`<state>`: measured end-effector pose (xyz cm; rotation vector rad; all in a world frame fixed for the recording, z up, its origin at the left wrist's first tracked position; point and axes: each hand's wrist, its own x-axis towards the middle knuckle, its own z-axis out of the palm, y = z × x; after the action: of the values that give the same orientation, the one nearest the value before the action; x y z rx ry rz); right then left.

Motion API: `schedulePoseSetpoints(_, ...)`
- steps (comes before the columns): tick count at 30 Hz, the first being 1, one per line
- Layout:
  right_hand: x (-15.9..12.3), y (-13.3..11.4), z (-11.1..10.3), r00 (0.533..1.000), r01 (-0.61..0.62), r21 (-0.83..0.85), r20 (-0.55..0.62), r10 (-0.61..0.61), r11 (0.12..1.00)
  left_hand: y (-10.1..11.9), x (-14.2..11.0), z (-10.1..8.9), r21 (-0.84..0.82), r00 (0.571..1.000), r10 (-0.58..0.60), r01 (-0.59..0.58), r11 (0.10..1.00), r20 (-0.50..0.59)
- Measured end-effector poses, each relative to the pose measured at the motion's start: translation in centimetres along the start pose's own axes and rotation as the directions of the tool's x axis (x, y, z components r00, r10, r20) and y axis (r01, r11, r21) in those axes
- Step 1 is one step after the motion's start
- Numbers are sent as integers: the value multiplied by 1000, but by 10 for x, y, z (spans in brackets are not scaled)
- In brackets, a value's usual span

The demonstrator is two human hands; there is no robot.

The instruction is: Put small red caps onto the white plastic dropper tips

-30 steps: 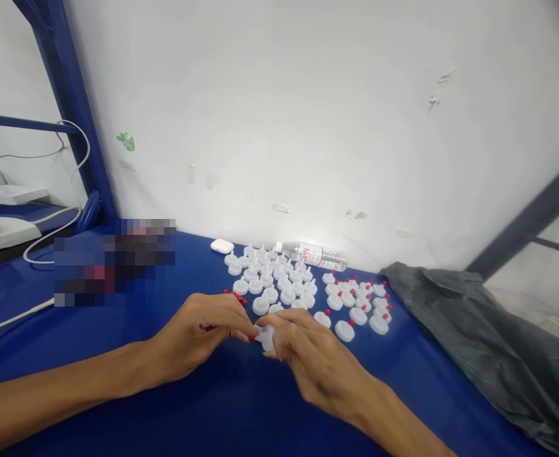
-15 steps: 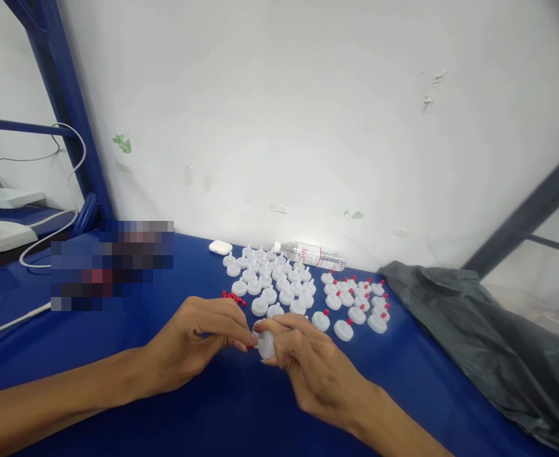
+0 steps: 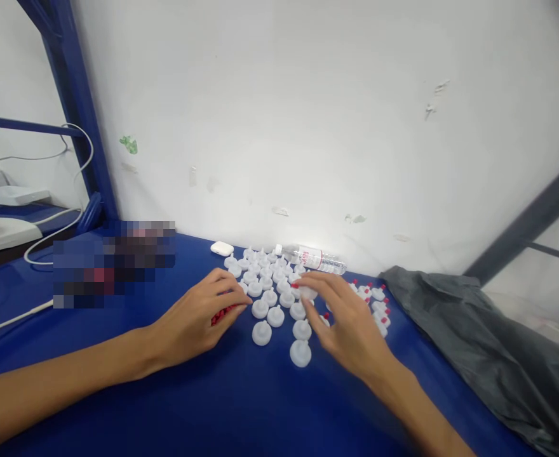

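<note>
My right hand pinches a round white plastic nozzle piece between thumb and fingers; a red cap sits on its spout, pointing left. Under my left hand lies a small pile of red caps, partly covered by the fingers. The left thumb and fingertips come together at the pile's right edge, and whether a cap is between them is hidden. Many uncapped white nozzle pieces lie between the hands and behind them. Red-capped nozzle pieces are grouped on the right, partly behind my right hand.
A clear plastic bottle lies along the wall, with a white case to its left. Dark grey sheeting covers the right side of the blue table. A white cable runs in from the left.
My hands have moved apart. The right has carried the nozzle piece up and right towards the capped group; the left has let go of it and moved over the red caps.
</note>
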<state>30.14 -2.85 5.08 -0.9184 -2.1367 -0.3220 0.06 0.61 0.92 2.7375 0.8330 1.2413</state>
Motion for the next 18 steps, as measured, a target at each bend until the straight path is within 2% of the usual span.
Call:
schedulePoseSetpoints(2, -1, 15, -5, 998, -71, -68, -2, 71, 995, -6, -2, 1, 105, 996, -39, 31, 994, 80)
schedulePoseSetpoints(4, -2, 27, -9, 989, -134, -128, 49, 141, 983, -8, -3, 1, 172, 988, -66, 41, 984, 139)
schedulePoseSetpoints(7, -4, 40, -10, 971, -174, -187, 132, 200, 967, -7, -4, 2, 237, 978, -51, 2, 972, 202)
schedulePoseSetpoints(10, -6, 49, -8, 954, -197, -248, 175, 243, 949, -8, -5, 6, 300, 981, -11, -49, 953, 193)
schedulePoseSetpoints(14, -8, 57, -9, 901, -309, -280, 221, 374, 909, -12, -8, 14, 315, 989, 55, -95, 944, 134)
schedulePoseSetpoints(18, -4, 55, -18, 886, -382, -248, 176, 429, 890, -10, -10, 15, 315, 981, 31, -91, 945, 190)
